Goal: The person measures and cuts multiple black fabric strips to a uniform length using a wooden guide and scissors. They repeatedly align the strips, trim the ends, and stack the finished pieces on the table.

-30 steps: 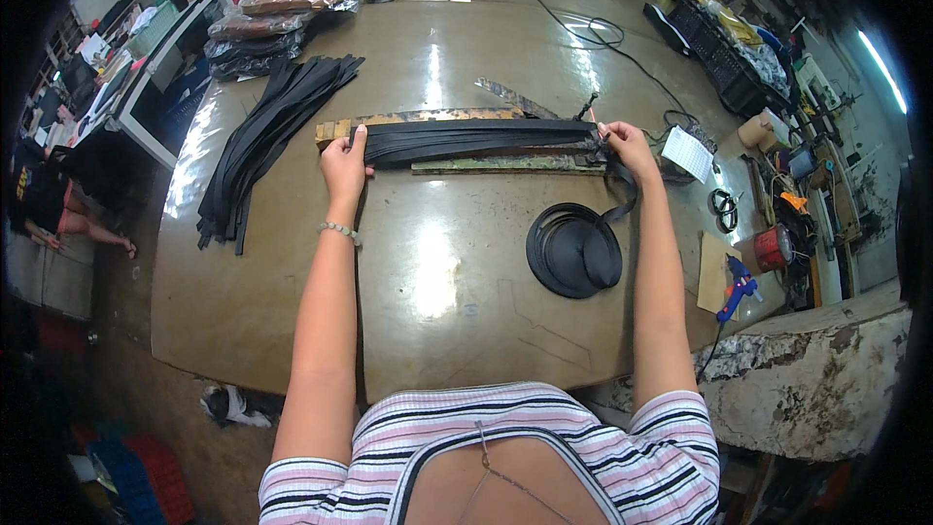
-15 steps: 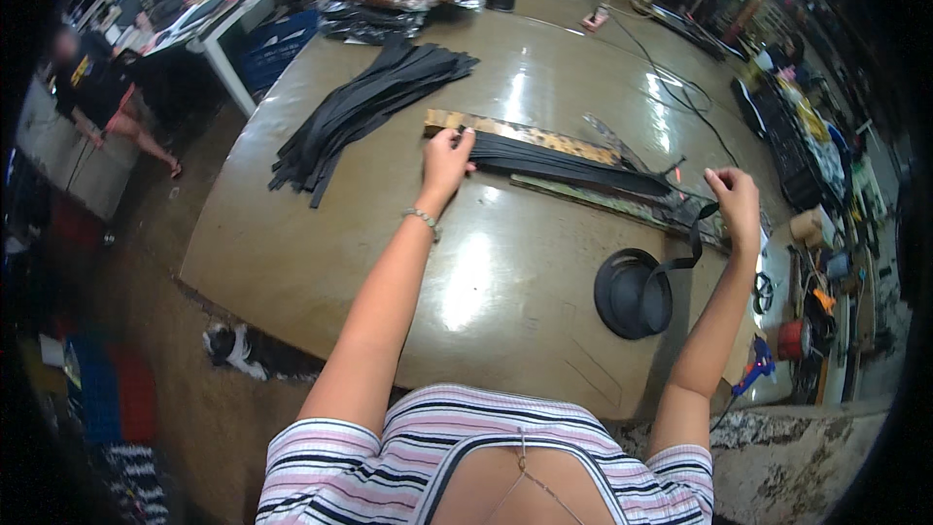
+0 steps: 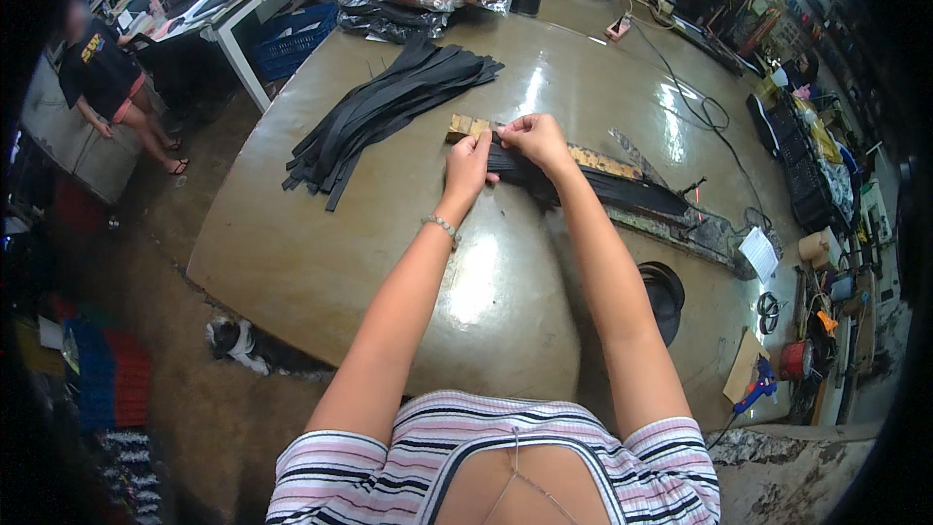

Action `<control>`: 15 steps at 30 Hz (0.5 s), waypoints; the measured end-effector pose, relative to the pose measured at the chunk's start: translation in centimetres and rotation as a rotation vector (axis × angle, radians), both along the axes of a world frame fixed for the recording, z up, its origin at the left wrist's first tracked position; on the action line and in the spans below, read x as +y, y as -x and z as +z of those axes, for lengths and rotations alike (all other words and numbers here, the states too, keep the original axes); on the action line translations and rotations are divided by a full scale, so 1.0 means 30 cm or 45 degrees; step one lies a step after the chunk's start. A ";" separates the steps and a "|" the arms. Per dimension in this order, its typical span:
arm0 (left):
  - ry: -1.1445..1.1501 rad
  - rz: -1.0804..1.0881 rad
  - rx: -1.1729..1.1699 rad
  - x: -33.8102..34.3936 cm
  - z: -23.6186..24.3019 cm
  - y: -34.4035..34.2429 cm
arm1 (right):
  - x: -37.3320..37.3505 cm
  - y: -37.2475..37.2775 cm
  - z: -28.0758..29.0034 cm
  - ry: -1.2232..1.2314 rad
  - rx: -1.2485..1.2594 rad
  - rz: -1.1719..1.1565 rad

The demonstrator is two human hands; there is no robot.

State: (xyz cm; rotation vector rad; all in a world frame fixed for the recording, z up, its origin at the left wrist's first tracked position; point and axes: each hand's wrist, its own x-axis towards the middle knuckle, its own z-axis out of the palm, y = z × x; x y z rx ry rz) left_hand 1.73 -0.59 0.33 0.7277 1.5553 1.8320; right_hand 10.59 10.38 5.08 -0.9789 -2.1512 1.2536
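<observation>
One broad, glossy olive-brown bench (image 3: 330, 262) carries the work. Next in size: a long wooden frame (image 3: 600, 160) with mottled yellow and black faces, lying aslant across the bench. Along it, and partly under the right forearm, lies a layered stack of flat black strips (image 3: 627, 192). Up-left, well apart, a loose fanned bundle of cut black straps (image 3: 389, 122). Round coil of black strapping (image 3: 665, 299): near side of the bench, partly hidden behind the right forearm.

Left hand (image 3: 470, 171): grip closed around the stack's left end, thumb on top. Right hand (image 3: 535, 141): grip pinched at the same end, just beside the left thumb, on a dark strip end mostly covered by fingers. Smallest noted: pale beaded bracelet (image 3: 442, 227), left wrist.
</observation>
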 end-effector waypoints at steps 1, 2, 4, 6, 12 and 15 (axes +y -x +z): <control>0.002 0.022 0.050 0.006 -0.001 -0.001 | 0.004 0.001 0.006 0.006 -0.044 0.006; -0.004 0.030 0.091 0.013 -0.002 -0.004 | 0.002 -0.004 0.019 -0.046 -0.030 0.062; 0.004 0.052 0.110 0.018 -0.004 -0.007 | -0.020 -0.030 0.066 -0.122 -0.115 0.081; 0.029 0.074 0.105 0.020 -0.004 -0.008 | -0.040 -0.106 0.147 -0.127 -0.182 0.144; 0.022 0.061 0.144 0.021 -0.002 -0.002 | -0.111 -0.728 0.403 -0.143 -0.243 0.217; 0.040 0.051 0.138 0.020 0.003 -0.004 | -0.083 -0.979 0.470 -0.104 -0.100 0.092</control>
